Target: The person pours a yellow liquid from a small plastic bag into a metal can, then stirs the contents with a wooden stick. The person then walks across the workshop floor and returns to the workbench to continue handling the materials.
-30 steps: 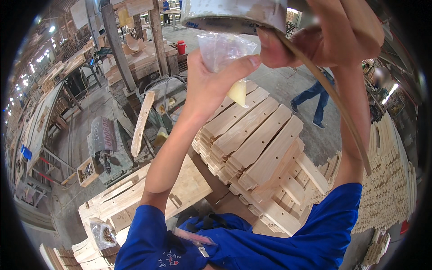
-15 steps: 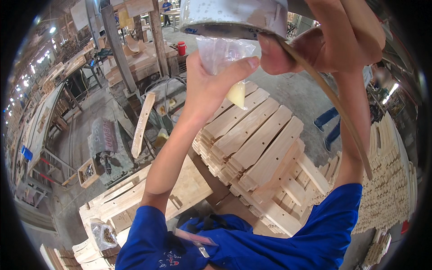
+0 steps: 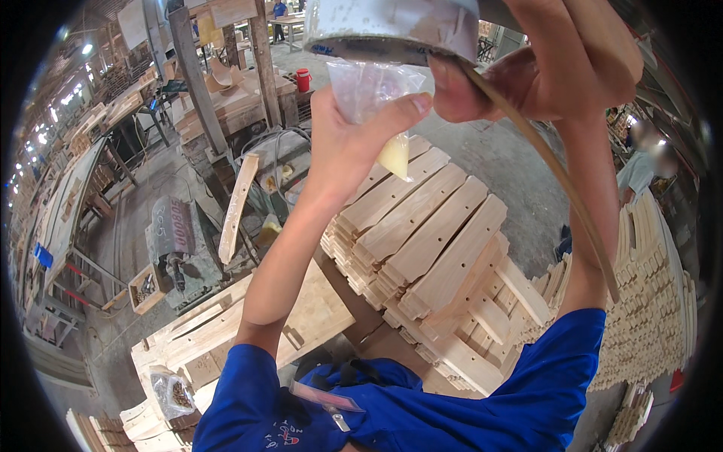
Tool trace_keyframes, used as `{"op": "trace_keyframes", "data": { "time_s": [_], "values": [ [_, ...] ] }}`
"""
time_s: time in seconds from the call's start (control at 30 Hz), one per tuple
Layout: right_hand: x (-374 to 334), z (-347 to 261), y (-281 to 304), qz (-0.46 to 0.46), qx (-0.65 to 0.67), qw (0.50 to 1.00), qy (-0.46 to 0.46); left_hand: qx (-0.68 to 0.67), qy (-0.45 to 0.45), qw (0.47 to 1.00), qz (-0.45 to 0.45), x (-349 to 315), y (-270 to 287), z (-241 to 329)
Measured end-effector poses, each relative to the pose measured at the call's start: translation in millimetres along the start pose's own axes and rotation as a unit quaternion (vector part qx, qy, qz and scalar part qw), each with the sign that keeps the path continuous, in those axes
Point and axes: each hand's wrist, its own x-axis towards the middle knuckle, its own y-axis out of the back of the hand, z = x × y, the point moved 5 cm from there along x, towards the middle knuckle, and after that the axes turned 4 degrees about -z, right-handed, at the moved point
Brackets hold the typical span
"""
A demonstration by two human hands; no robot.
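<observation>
Held up in front of me, a clear plastic bag [image 3: 369, 89] is gripped by my left hand [image 3: 348, 143], its thumb stretched across the bag. Pale yellow, thick-looking stuff fills the bag's pointed lower corner. My right hand [image 3: 553, 71] grasps a white round container [image 3: 399, 21], tipped with its rim over the bag's mouth. A thin, long brown stick [image 3: 553, 162] slants down from that rim past my right forearm, with my right thumb beside its upper end. The container's inside is hidden, so I cannot tell whether anything flows out.
Below my hands lie stacked, drilled wooden slats [image 3: 444, 233]. A taller stack of shaped wood pieces [image 3: 648, 294] stands at right. To the left are a green-grey machine [image 3: 184, 241], a wooden box of small parts [image 3: 147, 288] and a wooden bench top [image 3: 309, 309]. Another person [image 3: 640, 172] is beyond the right stack.
My hands, bag and container stay almost in place, with only a slight shift of the container. At right, the person in the background has moved behind the tall wood stack.
</observation>
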Motion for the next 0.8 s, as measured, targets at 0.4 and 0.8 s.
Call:
{"op": "trace_keyframes", "data": {
  "time_s": [0.4, 0.8],
  "values": [
    [1.1, -12.0, -9.3, 0.091, -0.011, 0.995, -0.043, 0.02, 0.01, 1.0, 0.003, -1.1, 7.4, -2.3],
    [-19.4, -34.0, -16.9, 0.044, 0.094, 0.978, -0.179, 0.037, 0.021, 0.999, 0.006, -15.6, 16.4, -16.4]
  ]
}}
